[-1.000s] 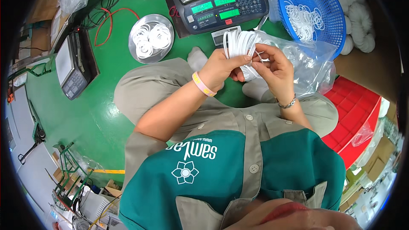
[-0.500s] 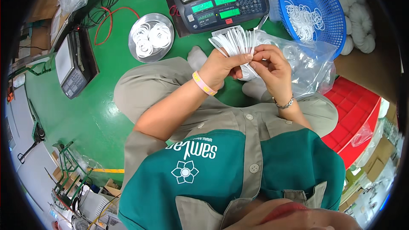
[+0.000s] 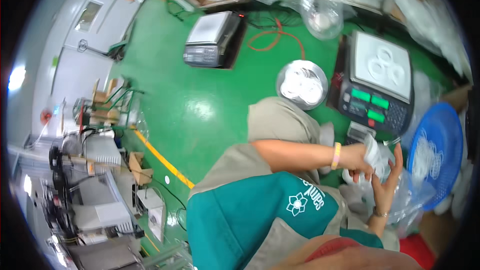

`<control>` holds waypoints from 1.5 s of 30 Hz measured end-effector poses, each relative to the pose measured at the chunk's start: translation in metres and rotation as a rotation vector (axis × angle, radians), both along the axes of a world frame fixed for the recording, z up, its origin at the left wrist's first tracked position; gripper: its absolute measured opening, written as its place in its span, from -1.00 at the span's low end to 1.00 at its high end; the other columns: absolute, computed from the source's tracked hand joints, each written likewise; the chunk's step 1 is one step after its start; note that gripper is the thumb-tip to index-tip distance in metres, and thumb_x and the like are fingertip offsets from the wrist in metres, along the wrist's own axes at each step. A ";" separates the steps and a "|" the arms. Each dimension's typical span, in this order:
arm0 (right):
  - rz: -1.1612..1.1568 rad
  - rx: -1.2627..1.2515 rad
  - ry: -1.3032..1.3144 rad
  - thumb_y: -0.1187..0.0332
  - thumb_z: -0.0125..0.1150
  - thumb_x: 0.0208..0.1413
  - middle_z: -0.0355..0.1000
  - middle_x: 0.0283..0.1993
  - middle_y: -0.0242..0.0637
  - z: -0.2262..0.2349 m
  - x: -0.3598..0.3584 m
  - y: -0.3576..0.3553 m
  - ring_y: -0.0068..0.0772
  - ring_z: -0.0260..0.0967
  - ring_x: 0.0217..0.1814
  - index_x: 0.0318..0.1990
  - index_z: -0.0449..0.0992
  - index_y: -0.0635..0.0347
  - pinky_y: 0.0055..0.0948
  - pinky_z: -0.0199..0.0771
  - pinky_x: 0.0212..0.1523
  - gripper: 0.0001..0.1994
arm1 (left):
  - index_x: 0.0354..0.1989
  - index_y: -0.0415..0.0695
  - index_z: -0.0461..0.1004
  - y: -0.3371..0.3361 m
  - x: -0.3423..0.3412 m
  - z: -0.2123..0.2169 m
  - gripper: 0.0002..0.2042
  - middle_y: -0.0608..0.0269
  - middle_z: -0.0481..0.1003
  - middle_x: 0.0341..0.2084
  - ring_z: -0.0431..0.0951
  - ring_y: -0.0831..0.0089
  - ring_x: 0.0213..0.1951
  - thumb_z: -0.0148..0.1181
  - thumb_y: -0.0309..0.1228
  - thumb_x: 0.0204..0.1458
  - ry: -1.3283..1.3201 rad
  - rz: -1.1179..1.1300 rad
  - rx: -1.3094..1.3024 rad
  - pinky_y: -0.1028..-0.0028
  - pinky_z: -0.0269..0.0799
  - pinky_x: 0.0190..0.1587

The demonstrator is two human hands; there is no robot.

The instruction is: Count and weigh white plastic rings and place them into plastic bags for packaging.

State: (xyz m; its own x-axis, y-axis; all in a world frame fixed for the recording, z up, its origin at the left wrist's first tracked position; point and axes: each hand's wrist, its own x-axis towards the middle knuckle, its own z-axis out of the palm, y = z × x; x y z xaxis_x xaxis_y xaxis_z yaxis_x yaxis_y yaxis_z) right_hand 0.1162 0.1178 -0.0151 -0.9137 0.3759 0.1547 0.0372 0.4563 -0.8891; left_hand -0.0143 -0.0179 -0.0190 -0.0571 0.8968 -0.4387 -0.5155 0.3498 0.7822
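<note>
My left hand (image 3: 357, 163), with a yellow wristband, and my right hand (image 3: 388, 180), with a thin bracelet, meet over my lap at the right of the view. Both grip a small bundle of white packets (image 3: 374, 151), which stands upright between the fingers. A crumpled clear plastic bag (image 3: 411, 201) lies just under and to the right of the hands. Beyond them sits a dark weighing scale (image 3: 374, 101) with green displays and white rings (image 3: 383, 66) on its platter.
A round metal bowl (image 3: 302, 84) of white rings stands on the green floor (image 3: 200, 110) left of the scale. A blue basket (image 3: 436, 154) with white rings is at the right, and a second scale (image 3: 212, 45) is farther back. Shelving and machines crowd the left.
The view has swung left, so the hands now sit at the right of the picture. Both hands still hold the white bundle, which looks more gathered than the fan half a second ago.
</note>
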 end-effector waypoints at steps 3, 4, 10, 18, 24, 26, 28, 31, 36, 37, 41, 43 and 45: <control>0.178 -0.099 -0.101 0.55 0.11 -0.27 -0.06 0.33 -0.10 0.001 0.000 0.013 -0.15 -0.11 0.36 0.27 -0.02 0.16 -0.25 -0.03 0.25 -0.20 | -0.31 -0.28 0.45 0.002 -0.006 0.001 -0.79 0.20 0.55 -0.48 0.50 0.53 -0.68 0.16 -0.39 -0.06 0.003 -0.081 0.035 0.63 0.33 -0.67; 0.222 -0.112 -0.118 0.54 0.11 -0.27 -0.09 0.34 -0.10 0.001 -0.001 0.016 -0.15 -0.15 0.38 0.29 -0.06 0.17 -0.25 -0.07 0.27 -0.17 | -0.30 -0.27 0.45 0.003 -0.007 0.000 -0.79 0.21 0.55 -0.46 0.50 0.53 -0.67 0.16 -0.39 -0.07 0.007 -0.117 0.072 0.63 0.34 -0.66; 0.148 -0.145 -0.129 0.52 -0.01 -0.07 0.36 0.05 -0.14 -0.017 0.004 0.014 -0.34 0.33 0.02 0.11 0.31 0.26 -0.45 0.28 0.01 -0.52 | -0.18 -0.17 0.43 0.004 0.008 -0.005 -0.74 0.22 0.54 -0.35 0.53 0.53 -0.62 0.19 -0.40 -0.07 -0.131 -0.320 0.080 0.66 0.38 -0.61; 0.094 -0.360 -0.233 0.56 0.02 -0.06 0.41 -0.18 -0.34 -0.029 0.001 0.004 -0.52 0.34 -0.19 -0.06 0.40 0.26 -0.57 0.33 -0.13 -0.67 | -0.18 -0.18 0.45 0.002 0.016 0.000 -0.74 0.23 0.52 -0.29 0.55 0.50 -0.59 0.16 -0.31 0.00 -0.117 -0.445 0.141 0.65 0.40 -0.60; 0.136 -0.694 -0.195 0.50 -0.01 -0.01 0.41 -0.21 -0.33 -0.026 0.005 -0.002 -0.52 0.35 -0.22 -0.07 0.39 0.25 -0.59 0.33 -0.18 -0.71 | -0.20 -0.24 0.46 0.003 0.020 0.001 -0.74 0.19 0.52 -0.29 0.57 0.46 -0.55 0.14 -0.32 0.02 -0.088 -0.502 0.200 0.63 0.44 -0.59; 0.145 -0.519 -0.350 0.46 -0.01 0.02 0.41 -0.27 -0.35 -0.028 0.005 -0.003 -0.56 0.33 -0.26 -0.18 0.43 0.26 -0.61 0.32 -0.22 -0.79 | -0.22 -0.27 0.46 0.003 0.021 0.000 -0.76 0.17 0.53 -0.34 0.57 0.44 -0.56 0.16 -0.37 -0.01 -0.102 -0.516 0.152 0.62 0.47 -0.58; 0.062 -0.663 -0.264 0.44 0.00 0.02 0.40 -0.31 -0.37 -0.030 0.003 -0.002 -0.59 0.32 -0.29 -0.23 0.43 0.25 -0.63 0.31 -0.26 -0.83 | -0.23 -0.25 0.46 0.002 0.022 -0.002 -0.77 0.19 0.53 -0.39 0.57 0.43 -0.58 0.19 -0.39 -0.04 -0.080 -0.419 0.175 0.62 0.46 -0.59; 0.037 -0.656 -0.210 0.42 -0.01 0.05 0.40 -0.34 -0.39 -0.032 0.002 0.003 -0.61 0.33 -0.32 -0.30 0.43 0.24 -0.63 0.32 -0.32 -0.87 | -0.24 -0.22 0.48 0.001 0.021 -0.004 -0.75 0.22 0.53 -0.48 0.55 0.47 -0.63 0.26 -0.40 -0.10 -0.030 -0.280 0.193 0.63 0.42 -0.60; -0.003 -0.896 -0.135 0.39 0.03 0.05 0.43 -0.30 -0.29 -0.028 0.002 0.001 -0.53 0.37 -0.33 -0.24 0.40 0.27 -0.58 0.38 -0.33 -0.84 | -0.34 -0.20 0.50 0.002 0.020 -0.002 -0.76 0.20 0.51 -0.58 0.54 0.53 -0.64 0.30 -0.33 -0.13 0.051 -0.172 0.153 0.62 0.42 -0.64; -0.017 -0.980 -0.112 0.38 0.05 0.04 0.43 -0.28 -0.26 -0.026 0.002 -0.001 -0.51 0.38 -0.33 -0.22 0.39 0.28 -0.56 0.40 -0.33 -0.82 | -0.35 -0.20 0.50 0.002 0.021 -0.002 -0.77 0.19 0.51 -0.60 0.54 0.53 -0.65 0.30 -0.33 -0.14 -0.002 -0.157 0.189 0.62 0.42 -0.64; 0.021 -1.062 -0.128 0.35 0.06 0.04 0.43 -0.16 -0.07 -0.026 -0.002 -0.007 -0.35 0.43 -0.27 -0.17 0.35 0.31 -0.49 0.46 -0.29 -0.75 | -0.30 -0.23 0.48 0.002 0.021 -0.002 -0.78 0.13 0.52 -0.58 0.54 0.50 -0.65 0.24 -0.37 -0.08 0.038 -0.270 0.260 0.62 0.42 -0.66; 0.026 -0.920 -0.151 0.29 0.07 0.04 0.42 -0.15 -0.07 -0.027 -0.002 -0.006 -0.35 0.43 -0.25 -0.16 0.35 0.31 -0.48 0.46 -0.29 -0.71 | -0.30 -0.24 0.47 0.002 0.020 -0.004 -0.80 0.17 0.52 -0.53 0.56 0.49 -0.61 0.17 -0.37 -0.02 0.094 -0.294 0.242 0.62 0.44 -0.61; 0.054 -0.773 -0.150 0.25 0.08 0.03 0.42 -0.15 -0.06 -0.028 -0.001 -0.002 -0.36 0.42 -0.25 -0.16 0.35 0.31 -0.49 0.46 -0.29 -0.69 | -0.30 -0.24 0.47 0.002 0.017 -0.005 -0.81 0.19 0.53 -0.49 0.57 0.50 -0.58 0.14 -0.37 0.01 0.088 -0.282 0.235 0.61 0.45 -0.57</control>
State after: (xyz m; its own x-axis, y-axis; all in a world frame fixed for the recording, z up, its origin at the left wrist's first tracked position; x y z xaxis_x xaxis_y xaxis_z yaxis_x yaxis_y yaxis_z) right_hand 0.1151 0.1158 -0.0432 -0.9242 0.2809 -0.2588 0.1774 -0.2842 -0.9422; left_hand 0.0032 -0.0155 -0.0241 0.1784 0.9583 -0.2230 -0.3517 0.2738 0.8952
